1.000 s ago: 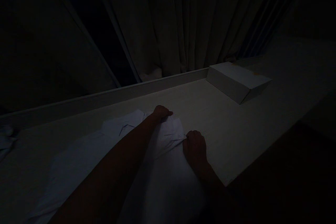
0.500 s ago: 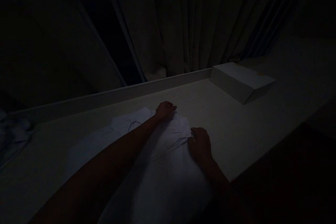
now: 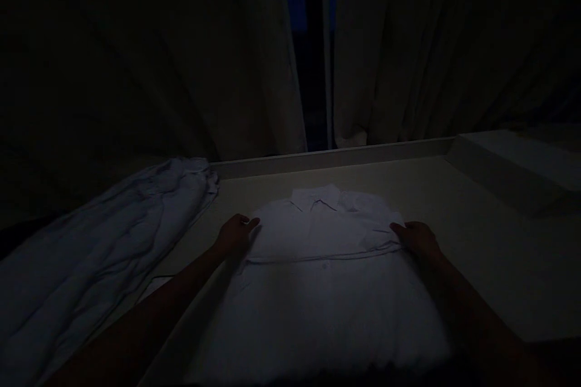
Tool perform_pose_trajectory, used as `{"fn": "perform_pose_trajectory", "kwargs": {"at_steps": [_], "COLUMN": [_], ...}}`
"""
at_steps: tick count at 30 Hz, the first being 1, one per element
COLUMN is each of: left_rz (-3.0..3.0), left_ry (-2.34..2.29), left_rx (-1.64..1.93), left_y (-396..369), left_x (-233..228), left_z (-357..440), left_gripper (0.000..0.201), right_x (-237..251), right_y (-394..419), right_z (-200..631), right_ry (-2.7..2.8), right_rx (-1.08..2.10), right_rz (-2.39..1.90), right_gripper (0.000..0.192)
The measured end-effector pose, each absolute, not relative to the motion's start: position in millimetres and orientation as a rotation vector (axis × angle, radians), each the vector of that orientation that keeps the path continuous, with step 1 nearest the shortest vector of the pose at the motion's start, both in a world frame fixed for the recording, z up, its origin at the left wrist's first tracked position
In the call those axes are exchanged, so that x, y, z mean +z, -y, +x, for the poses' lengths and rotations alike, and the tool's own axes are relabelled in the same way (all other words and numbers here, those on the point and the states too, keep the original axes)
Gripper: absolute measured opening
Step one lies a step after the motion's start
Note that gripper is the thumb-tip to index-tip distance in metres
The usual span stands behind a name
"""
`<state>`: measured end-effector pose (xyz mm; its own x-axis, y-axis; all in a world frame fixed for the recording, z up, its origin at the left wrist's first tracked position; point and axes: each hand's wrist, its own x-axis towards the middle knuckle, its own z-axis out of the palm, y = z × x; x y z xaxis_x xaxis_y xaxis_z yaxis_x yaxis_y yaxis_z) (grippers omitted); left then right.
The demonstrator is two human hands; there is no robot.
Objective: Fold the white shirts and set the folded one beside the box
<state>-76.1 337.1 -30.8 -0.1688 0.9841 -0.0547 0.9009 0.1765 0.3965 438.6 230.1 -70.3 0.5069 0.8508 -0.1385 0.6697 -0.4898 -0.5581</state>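
White shirt [image 3: 308, 233] lies on the tabletop [image 3: 417, 184], left of the box [image 3: 512, 166]. Your left hand [image 3: 235, 234] and right hand [image 3: 418, 240] are apart at its side edges; too dark to tell if pinched. Tension evenly, keep the crosswise edge straight.

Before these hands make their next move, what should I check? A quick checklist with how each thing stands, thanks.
1. Collar at the white shirt's far end: ok.
2. Shirt smooth: not ok, wrinkled near the right hand.
3. Right hand at the shirt's right edge: ok.
4. Left hand firmly gripping the left edge: cannot tell, too dark.
5. Box clear of the shirt: ok, off to the right.
6. Lighting good: not ok, very dim.
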Motion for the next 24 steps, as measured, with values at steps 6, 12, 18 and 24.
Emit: {"fn": "perform_pose_trajectory", "kwargs": {"at_steps": [6, 12, 18, 24], "left_rz": [1.835, 1.789, 1.72, 1.721], "left_ry": [-2.078, -1.969, -1.992, -1.945], "left_rx": [0.162, 0.21, 0.38, 0.437], "left_y": [-304.5, -272.3, -258.3, -261.7], "left_x": [-52.4, -69.4, -73.4, -70.5], "left_z": [-88.1, -116.7, -126.9, -128.6], "left_gripper": [0.065, 0.036, 0.032, 0.022], "right_x": [-57.3, -49.4, -62.5, -51.0], "right_y": [-227.6, -218.3, -218.3, -233.3], "right_z": [426.5, 408.8, 409.0, 399.8], "right_ry": [1.359, 1.507, 1.637, 1.677], "right_rx": [0.287, -0.086, 0.104, 0.07], "right_rz": [-2.361, -2.306, -2.427, -2.346], "right_gripper": [0.044, 0.046, 0.041, 0.042]}}
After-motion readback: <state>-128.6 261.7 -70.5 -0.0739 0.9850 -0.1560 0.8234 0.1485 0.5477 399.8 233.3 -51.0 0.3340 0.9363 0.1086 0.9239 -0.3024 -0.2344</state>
